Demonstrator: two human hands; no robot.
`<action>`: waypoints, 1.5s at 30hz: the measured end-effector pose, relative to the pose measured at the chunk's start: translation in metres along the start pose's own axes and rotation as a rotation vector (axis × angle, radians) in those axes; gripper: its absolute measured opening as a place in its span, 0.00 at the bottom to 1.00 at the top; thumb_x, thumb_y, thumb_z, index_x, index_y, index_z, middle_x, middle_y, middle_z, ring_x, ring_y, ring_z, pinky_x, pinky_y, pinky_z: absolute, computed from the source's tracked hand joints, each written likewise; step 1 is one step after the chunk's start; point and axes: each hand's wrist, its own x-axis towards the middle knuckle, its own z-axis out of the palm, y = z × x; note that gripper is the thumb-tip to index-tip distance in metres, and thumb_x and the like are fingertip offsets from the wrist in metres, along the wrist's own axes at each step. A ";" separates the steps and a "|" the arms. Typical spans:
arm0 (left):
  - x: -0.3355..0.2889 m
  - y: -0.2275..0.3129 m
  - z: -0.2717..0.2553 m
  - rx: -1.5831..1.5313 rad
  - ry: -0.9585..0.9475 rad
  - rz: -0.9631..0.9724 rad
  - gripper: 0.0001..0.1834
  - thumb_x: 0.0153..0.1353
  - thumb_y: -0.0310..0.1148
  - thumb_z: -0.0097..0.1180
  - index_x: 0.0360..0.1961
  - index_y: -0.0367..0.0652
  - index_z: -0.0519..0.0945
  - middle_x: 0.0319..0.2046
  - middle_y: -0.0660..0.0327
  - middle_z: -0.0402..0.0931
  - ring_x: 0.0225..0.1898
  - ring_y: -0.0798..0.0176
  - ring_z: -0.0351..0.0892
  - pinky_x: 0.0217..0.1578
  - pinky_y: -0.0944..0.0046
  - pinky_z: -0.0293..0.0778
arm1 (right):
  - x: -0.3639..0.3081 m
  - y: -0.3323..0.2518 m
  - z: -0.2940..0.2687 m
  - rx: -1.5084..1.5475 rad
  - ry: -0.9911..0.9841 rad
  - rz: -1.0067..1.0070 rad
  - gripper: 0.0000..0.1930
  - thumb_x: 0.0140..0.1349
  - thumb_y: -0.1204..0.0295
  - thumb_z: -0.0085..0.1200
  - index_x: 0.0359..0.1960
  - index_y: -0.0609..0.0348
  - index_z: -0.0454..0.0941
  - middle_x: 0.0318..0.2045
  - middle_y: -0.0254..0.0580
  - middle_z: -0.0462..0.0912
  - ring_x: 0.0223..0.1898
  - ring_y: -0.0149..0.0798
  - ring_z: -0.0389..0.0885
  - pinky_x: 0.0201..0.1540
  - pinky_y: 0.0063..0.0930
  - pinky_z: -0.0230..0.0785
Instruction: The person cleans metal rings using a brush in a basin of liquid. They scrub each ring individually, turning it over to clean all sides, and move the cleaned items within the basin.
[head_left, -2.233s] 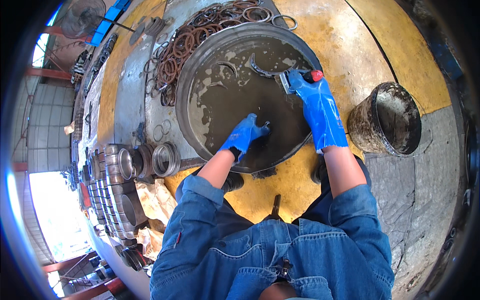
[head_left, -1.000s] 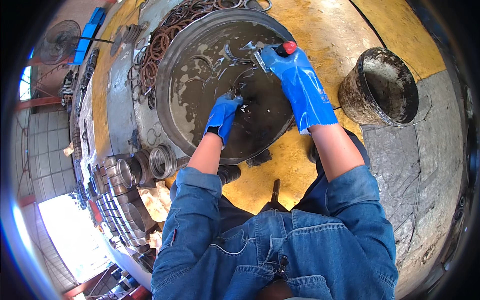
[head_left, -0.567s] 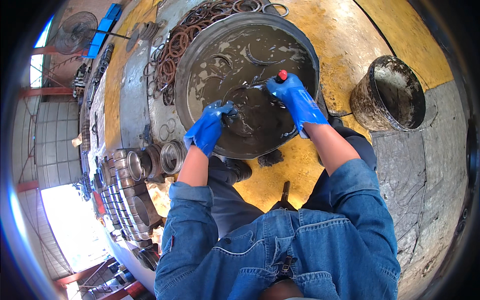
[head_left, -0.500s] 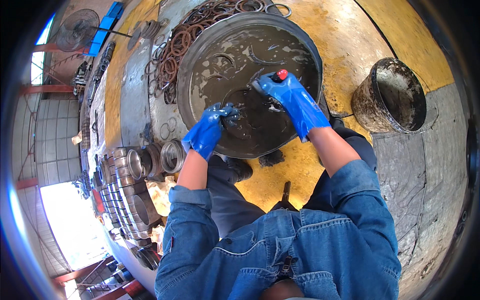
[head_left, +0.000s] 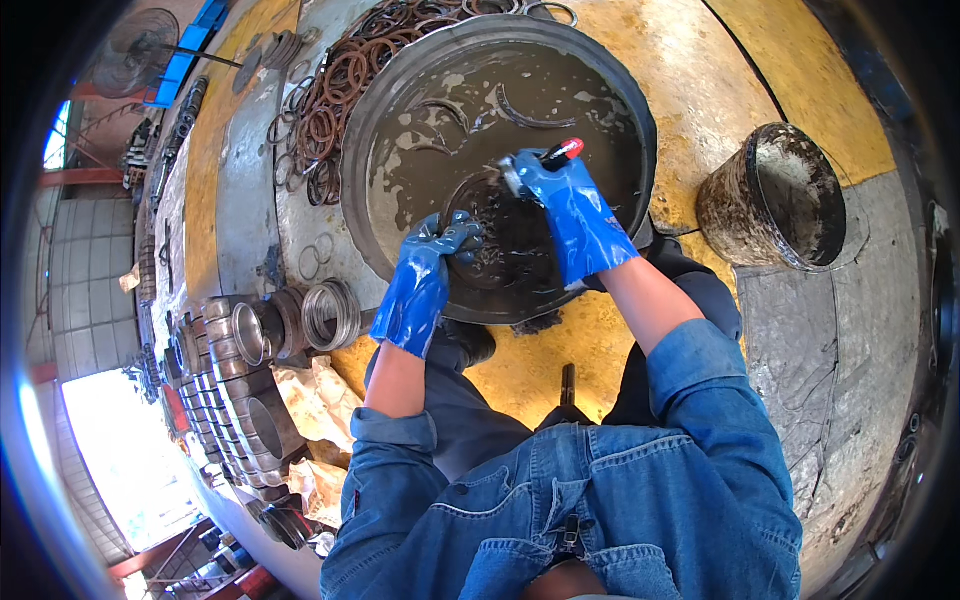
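Note:
A wide round metal tub of murky grey-brown liquid stands before me. My right hand, in a blue rubber glove, is closed round a brush whose black handle has a red end. Its pale head points left, low over the liquid. My left hand, gloved too, has its fingers curled at the rim of a dark metal ring, mostly sunk and hard to see. Toward the tub's far side, curved pieces of other rings break the surface.
Rusty rings lie heaped against the tub's far left. Shiny metal rings and sleeves stand in rows at the left, beside brown paper. A dirty bucket sits at the right. A fan stands far left.
The brush and my right hand have shifted slightly down and left, with the handle turned more sideways. Liquid now splashes between my hands. My left hand stays at the ring.

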 end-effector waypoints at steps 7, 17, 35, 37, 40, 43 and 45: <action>0.002 0.003 -0.008 0.212 0.073 0.094 0.16 0.66 0.30 0.65 0.53 0.37 0.80 0.42 0.55 0.87 0.40 0.61 0.87 0.37 0.67 0.78 | 0.012 -0.003 -0.013 -0.137 0.063 0.079 0.15 0.61 0.62 0.62 0.39 0.61 0.86 0.31 0.41 0.88 0.36 0.35 0.87 0.42 0.33 0.78; 0.016 -0.025 -0.011 0.583 0.061 0.372 0.18 0.59 0.28 0.70 0.51 0.39 0.83 0.39 0.61 0.85 0.42 0.67 0.81 0.47 0.65 0.76 | -0.045 -0.073 0.013 -0.113 -0.239 -0.153 0.16 0.60 0.60 0.64 0.39 0.61 0.88 0.33 0.45 0.89 0.36 0.34 0.86 0.46 0.31 0.77; 0.023 -0.017 0.006 -0.235 0.001 -0.047 0.16 0.70 0.34 0.58 0.54 0.37 0.79 0.44 0.50 0.86 0.39 0.56 0.86 0.39 0.64 0.77 | 0.009 -0.001 -0.008 -0.611 0.128 0.051 0.22 0.60 0.51 0.62 0.42 0.57 0.87 0.34 0.48 0.89 0.34 0.46 0.86 0.45 0.37 0.78; 0.021 -0.023 0.003 -0.306 -0.009 -0.063 0.17 0.71 0.37 0.58 0.55 0.37 0.79 0.45 0.49 0.86 0.40 0.55 0.86 0.39 0.63 0.77 | 0.007 -0.020 0.001 -0.385 0.015 -0.155 0.21 0.62 0.52 0.62 0.44 0.57 0.87 0.35 0.45 0.89 0.33 0.43 0.86 0.45 0.35 0.79; 0.037 -0.021 0.013 -0.563 0.099 -0.240 0.20 0.72 0.46 0.56 0.53 0.40 0.81 0.48 0.53 0.86 0.45 0.52 0.85 0.47 0.57 0.79 | -0.012 -0.041 0.028 -0.047 -0.150 -0.305 0.16 0.62 0.59 0.65 0.45 0.54 0.88 0.36 0.42 0.89 0.36 0.35 0.87 0.46 0.33 0.80; 0.033 -0.007 0.027 -0.697 0.127 -0.330 0.26 0.74 0.51 0.49 0.58 0.40 0.79 0.54 0.51 0.83 0.53 0.51 0.82 0.59 0.53 0.75 | -0.031 -0.050 0.036 -0.390 -0.208 -0.638 0.10 0.62 0.68 0.65 0.43 0.55 0.88 0.42 0.45 0.89 0.41 0.42 0.89 0.46 0.33 0.80; 0.038 -0.011 0.021 -0.628 0.109 -0.318 0.28 0.75 0.51 0.47 0.61 0.39 0.78 0.57 0.50 0.81 0.57 0.50 0.80 0.62 0.52 0.74 | -0.043 -0.055 0.036 -0.653 -0.223 -0.833 0.14 0.57 0.71 0.67 0.46 0.50 0.87 0.42 0.48 0.88 0.38 0.52 0.88 0.43 0.37 0.81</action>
